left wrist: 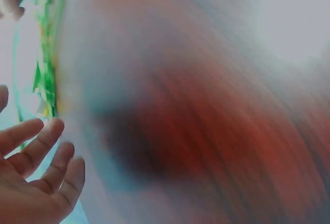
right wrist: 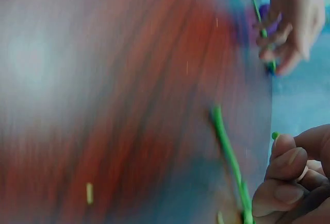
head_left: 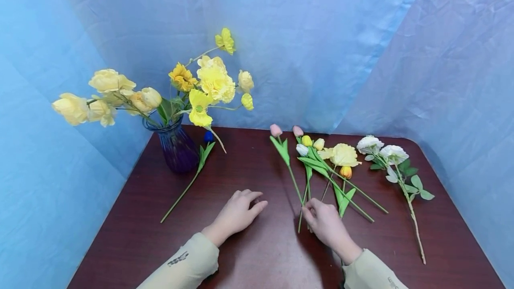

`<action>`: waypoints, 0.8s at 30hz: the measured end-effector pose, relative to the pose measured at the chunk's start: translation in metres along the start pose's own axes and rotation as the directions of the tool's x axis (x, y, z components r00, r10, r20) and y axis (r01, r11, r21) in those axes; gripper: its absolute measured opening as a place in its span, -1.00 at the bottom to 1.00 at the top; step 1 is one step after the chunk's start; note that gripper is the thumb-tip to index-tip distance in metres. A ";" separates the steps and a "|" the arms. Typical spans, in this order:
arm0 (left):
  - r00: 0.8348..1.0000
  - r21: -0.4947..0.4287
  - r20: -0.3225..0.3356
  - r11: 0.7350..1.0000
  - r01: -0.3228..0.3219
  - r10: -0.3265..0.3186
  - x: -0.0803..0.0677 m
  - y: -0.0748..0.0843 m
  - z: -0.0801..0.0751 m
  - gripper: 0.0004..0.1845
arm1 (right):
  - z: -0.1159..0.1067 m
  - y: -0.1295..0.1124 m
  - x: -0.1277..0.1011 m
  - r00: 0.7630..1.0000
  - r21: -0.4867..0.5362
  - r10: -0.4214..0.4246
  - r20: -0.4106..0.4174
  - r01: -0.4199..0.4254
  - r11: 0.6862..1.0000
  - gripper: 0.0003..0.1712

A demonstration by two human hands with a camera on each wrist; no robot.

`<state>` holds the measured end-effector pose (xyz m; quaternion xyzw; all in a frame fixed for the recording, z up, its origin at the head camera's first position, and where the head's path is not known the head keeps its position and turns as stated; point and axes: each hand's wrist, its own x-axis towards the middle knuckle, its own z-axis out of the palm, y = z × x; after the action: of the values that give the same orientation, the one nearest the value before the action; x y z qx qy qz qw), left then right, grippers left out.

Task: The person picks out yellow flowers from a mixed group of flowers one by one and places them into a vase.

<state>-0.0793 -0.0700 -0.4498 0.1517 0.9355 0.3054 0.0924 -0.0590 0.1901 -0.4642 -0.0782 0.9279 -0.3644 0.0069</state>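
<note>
Your left hand (head_left: 237, 213) rests low in the centre of the frame, fingers loosely relaxed on the wood, holding nothing. Your right hand (head_left: 325, 222), just right of it, has its fingers curled at the lower ends of the tulip stems (head_left: 307, 186); whether it actually grips one you cannot tell. The stems fan upward to pink, yellow and white buds. Right of them lie white roses (head_left: 385, 153). The dark red-brown surface (head_left: 261, 258) carries a purple vase (head_left: 176, 146) of yellow flowers at upper left. Blue sheeting (head_left: 321, 35) hangs behind.
</note>
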 end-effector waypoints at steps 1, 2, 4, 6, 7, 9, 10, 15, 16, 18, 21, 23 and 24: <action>1.000 -0.058 0.000 0.998 0.018 -0.018 0.002 0.002 0.000 -0.52 | 0.004 -0.004 -0.001 1.000 0.012 -0.001 0.017 0.001 1.000 -0.85; 0.999 -0.107 0.000 0.994 0.033 -0.034 0.005 0.004 0.000 -0.54 | 0.007 -0.007 -0.003 0.999 0.028 -0.001 0.036 0.000 1.000 -0.84; 0.999 -0.145 -0.007 0.988 0.051 -0.053 0.008 0.006 0.000 -0.59 | 0.015 -0.012 -0.005 0.997 0.062 0.000 0.074 -0.005 0.998 -0.81; 0.998 -0.132 -0.014 0.990 0.051 -0.054 0.009 0.006 0.002 -0.64 | 0.022 -0.016 -0.007 0.993 0.092 -0.002 0.114 -0.009 0.996 -0.79; 0.999 -0.106 -0.019 0.993 0.045 -0.048 0.010 0.006 0.003 -0.65 | 0.025 -0.017 -0.008 0.991 0.104 -0.007 0.133 -0.007 0.995 -0.77; 0.999 -0.049 -0.030 0.998 0.026 -0.027 0.010 0.005 0.005 -0.67 | 0.031 -0.018 -0.009 0.985 0.120 -0.036 0.166 0.016 0.993 -0.78; 0.999 -0.019 -0.033 1.000 0.014 -0.015 0.009 0.005 0.007 -0.67 | 0.033 -0.018 -0.009 0.983 0.121 -0.057 0.176 0.036 0.992 -0.78; 0.998 0.092 -0.052 0.995 -0.043 0.048 0.008 0.004 0.009 -0.62 | 0.036 -0.014 -0.009 0.958 0.156 -0.180 0.225 0.147 0.977 -0.89; 0.997 0.107 -0.050 0.993 -0.053 0.059 0.007 0.004 0.009 -0.61 | 0.035 -0.013 -0.009 0.953 0.159 -0.192 0.234 0.157 0.975 -0.90; 0.996 0.140 -0.035 0.987 -0.073 0.079 0.006 0.005 0.010 -0.60 | 0.031 -0.011 -0.008 0.949 0.149 -0.199 0.246 0.166 0.975 -0.91; 0.994 0.193 0.023 0.975 -0.112 0.109 0.004 0.006 0.010 -0.57 | 0.019 -0.005 -0.004 0.962 0.064 -0.188 0.197 0.178 0.982 -0.92; 0.989 0.244 0.085 0.960 -0.137 0.120 0.003 0.006 0.012 -0.53 | 0.007 0.003 -0.001 0.975 -0.017 -0.183 0.126 0.187 0.982 -0.93; 0.985 0.273 0.116 0.949 -0.155 0.127 0.002 0.006 0.013 -0.52 | 0.000 0.008 0.002 0.979 -0.060 -0.186 0.088 0.191 0.980 -0.92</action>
<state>-0.0767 -0.0581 -0.4567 0.2446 0.9505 0.1675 0.0933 -0.0617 0.1951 -0.4697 -0.1807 0.9271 -0.3283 0.0075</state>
